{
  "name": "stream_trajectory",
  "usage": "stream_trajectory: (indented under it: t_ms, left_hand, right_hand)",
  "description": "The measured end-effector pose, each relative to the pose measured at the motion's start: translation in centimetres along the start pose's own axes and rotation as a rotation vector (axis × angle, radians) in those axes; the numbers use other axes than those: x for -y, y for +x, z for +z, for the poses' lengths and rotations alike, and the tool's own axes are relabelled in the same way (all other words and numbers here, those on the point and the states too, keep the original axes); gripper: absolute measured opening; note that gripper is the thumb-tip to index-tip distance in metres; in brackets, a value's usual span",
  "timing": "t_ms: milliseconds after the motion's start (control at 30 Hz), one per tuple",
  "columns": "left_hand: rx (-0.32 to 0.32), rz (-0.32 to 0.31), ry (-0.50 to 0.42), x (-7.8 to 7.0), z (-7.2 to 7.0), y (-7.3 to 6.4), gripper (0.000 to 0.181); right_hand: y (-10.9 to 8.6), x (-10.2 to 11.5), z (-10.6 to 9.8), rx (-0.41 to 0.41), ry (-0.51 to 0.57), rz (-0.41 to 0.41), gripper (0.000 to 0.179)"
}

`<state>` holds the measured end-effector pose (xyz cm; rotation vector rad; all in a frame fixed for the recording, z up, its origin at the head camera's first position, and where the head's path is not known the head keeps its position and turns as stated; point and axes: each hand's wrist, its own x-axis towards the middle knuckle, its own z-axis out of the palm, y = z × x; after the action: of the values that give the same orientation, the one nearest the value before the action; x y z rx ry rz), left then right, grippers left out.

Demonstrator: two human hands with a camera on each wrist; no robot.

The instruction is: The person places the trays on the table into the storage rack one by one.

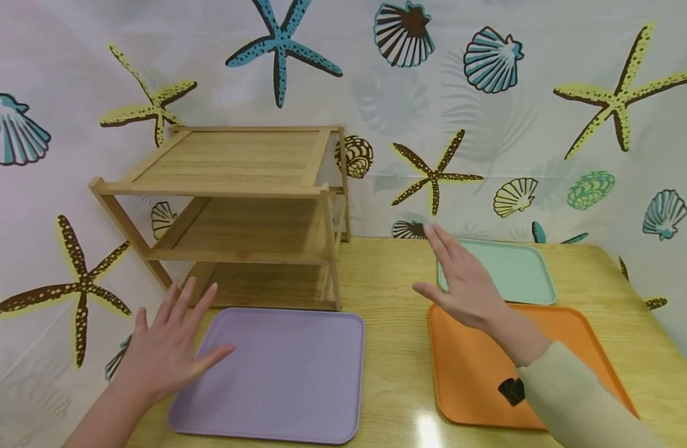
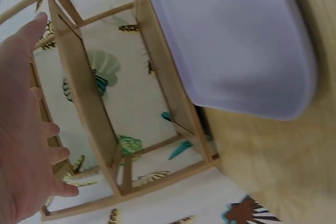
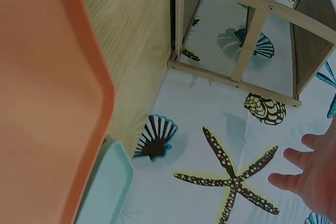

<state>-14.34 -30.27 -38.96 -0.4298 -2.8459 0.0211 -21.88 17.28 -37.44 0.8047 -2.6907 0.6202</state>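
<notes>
My left hand (image 1: 163, 354) hovers with spread fingers over the left edge of a purple tray (image 1: 287, 373), holding nothing. To the right, my right hand (image 1: 463, 283) is raised above an orange tray (image 1: 472, 386), its fingers straight and its palm bare. Just behind that tray lies a mint green tray (image 1: 517, 274), partly hidden by the right hand. A three-level wooden rack (image 1: 231, 190) stands behind the purple tray; its shelves hold nothing that I can see. In the left wrist view, the left hand's fingers (image 2: 60, 155) appear in front of the rack.
A light wood table (image 1: 391, 298) carries the trays and rack. White cloth (image 1: 377, 112) printed with starfish and shells hangs behind and along both sides. A small black object (image 1: 511, 391) shows by the right sleeve, over the orange tray.
</notes>
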Motion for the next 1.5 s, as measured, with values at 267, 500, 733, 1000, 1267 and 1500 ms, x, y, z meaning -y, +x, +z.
stream_trajectory:
  t_ms: [267, 500, 733, 1000, 1267, 1500]
  left_hand:
    - [0.058, -0.015, -0.125, 2.6, 2.6, -1.5, 0.106]
    - [0.113, 0.02, -0.301, 4.4, 4.9, -2.8, 0.101]
    - [0.162, -0.015, -0.383, 5.0, 6.3, -3.1, 0.093]
    - [0.246, -0.046, -0.526, 6.0, 7.7, -3.1, 0.075]
    - [0.221, -0.032, -0.578, 6.4, 8.8, -3.4, 0.068]
    - [0.201, -0.039, -0.678, 6.6, 9.3, -3.5, 0.064]
  right_hand:
    - [4.1, 1.9, 3.7, 0.045, 0.374, 0.003, 0.085]
    - [7.0, 3.0, 6.0, -0.025, 0.538, -0.055, 0.077]
    - [8.8, 4.6, 6.7, -0.063, 0.631, -0.09, 0.075]
    - [10.0, 6.3, 7.5, -0.06, 0.675, -0.098, 0.067]
    - [10.6, 7.1, 7.8, -0.061, 0.662, -0.084, 0.059]
    - [11.1, 7.1, 7.8, -0.055, 0.602, -0.06, 0.056]
